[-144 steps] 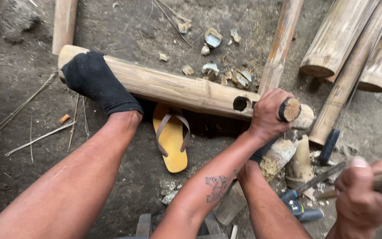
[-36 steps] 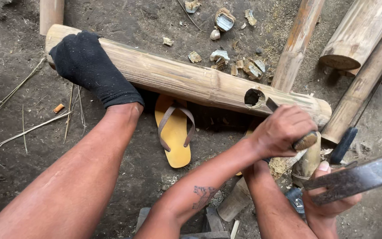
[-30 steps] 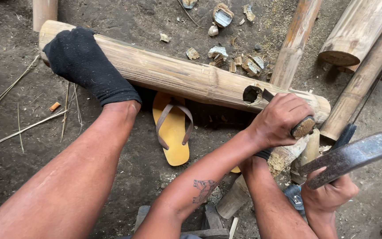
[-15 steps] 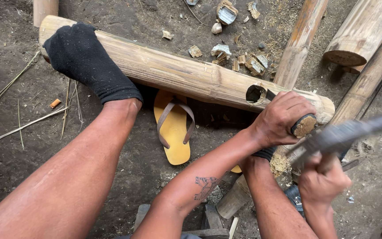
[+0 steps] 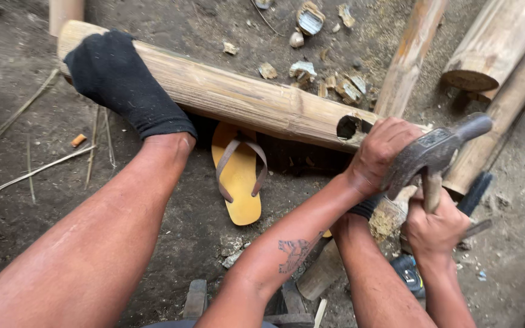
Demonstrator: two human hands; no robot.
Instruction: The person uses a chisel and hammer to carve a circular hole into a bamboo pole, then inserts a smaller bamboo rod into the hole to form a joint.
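Fists at right of frame: left hand (image 5: 379,153) clenched around something hidden beside the hole in the bamboo pole (image 5: 238,100); right hand (image 5: 435,228) gripping hammer (image 5: 428,157) handle, head resting over left knuckles. Chisel unseen.

A black-socked foot (image 5: 123,85) pins a bamboo pole (image 5: 238,100) on the dirt floor (image 5: 31,200) while the left hand (image 5: 379,152) grips near its hole and the right hand (image 5: 435,228) holds a hammer (image 5: 435,152).

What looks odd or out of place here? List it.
A lone yellow sandal lies on the dirt, partly tucked under the bamboo pole. Broken bamboo chips are scattered behind it. A black-socked foot rests on the pole.
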